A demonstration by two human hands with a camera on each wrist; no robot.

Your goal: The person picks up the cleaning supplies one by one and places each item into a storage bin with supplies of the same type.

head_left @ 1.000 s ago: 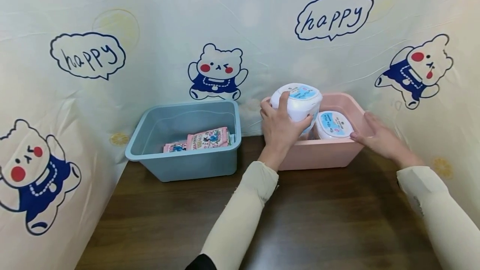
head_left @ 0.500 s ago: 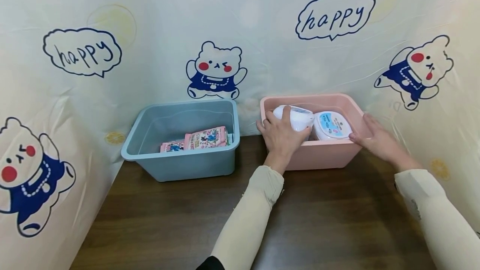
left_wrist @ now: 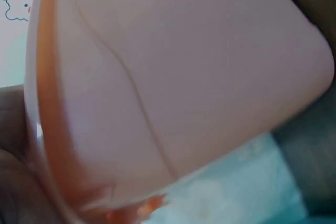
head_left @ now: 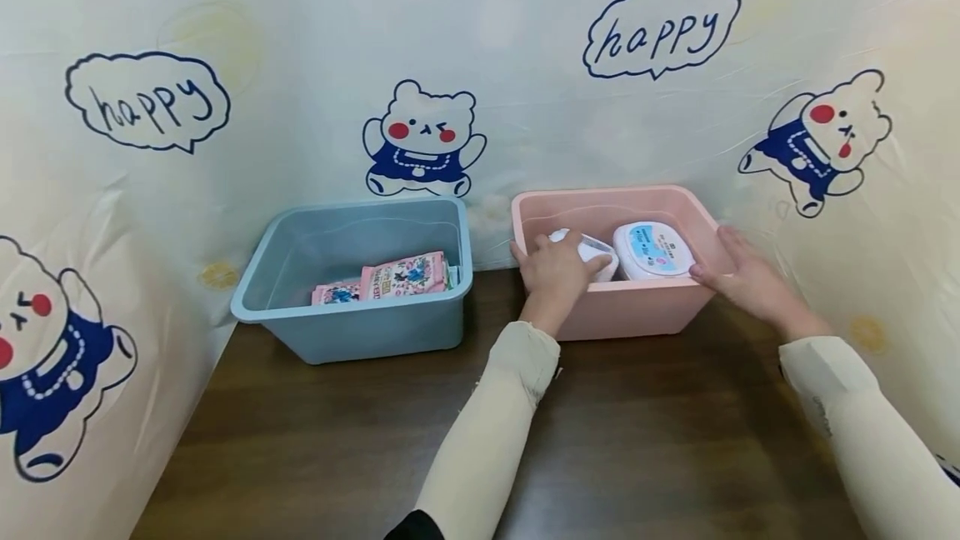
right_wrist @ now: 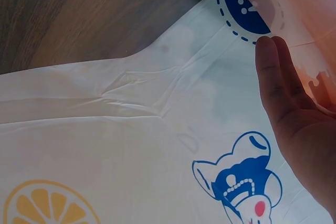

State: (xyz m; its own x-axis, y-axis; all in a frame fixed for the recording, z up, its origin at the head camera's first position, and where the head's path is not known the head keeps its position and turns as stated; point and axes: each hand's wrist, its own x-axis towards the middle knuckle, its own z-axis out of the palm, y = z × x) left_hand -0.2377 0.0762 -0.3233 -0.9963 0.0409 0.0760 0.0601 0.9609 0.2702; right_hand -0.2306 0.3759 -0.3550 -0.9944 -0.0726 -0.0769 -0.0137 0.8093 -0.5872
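Observation:
In the head view, a white round-cornered tub (head_left: pixel 600 254) sits tilted inside the pink bin (head_left: pixel 637 311), its top partly covered by my left hand (head_left: pixel 557 277), which grips it from above. A second white tub (head_left: pixel 654 251), with a blue label on its lid, sits upright beside it. My right hand (head_left: pixel 753 283) holds the bin's right side, thumb at the rim; in the right wrist view its fingers (right_wrist: pixel 273 74) lie along the outer wall. The left wrist view is mostly filled by the bin's pink wall (left_wrist: pixel 199 66).
A blue bin (head_left: pixel 367 336) stands left of the pink one, with pink patterned packs (head_left: pixel 405 275) inside. Both rest on a dark wooden table (head_left: pixel 315 440). Behind them hangs a pale printed cloth (head_left: pixel 540 65) with bears and "happy" bubbles.
My left hand has lowered the tub from above the pink bin's rim down into it, left of the other tub. The right hand stays at the bin's side. The head view has shifted slightly.

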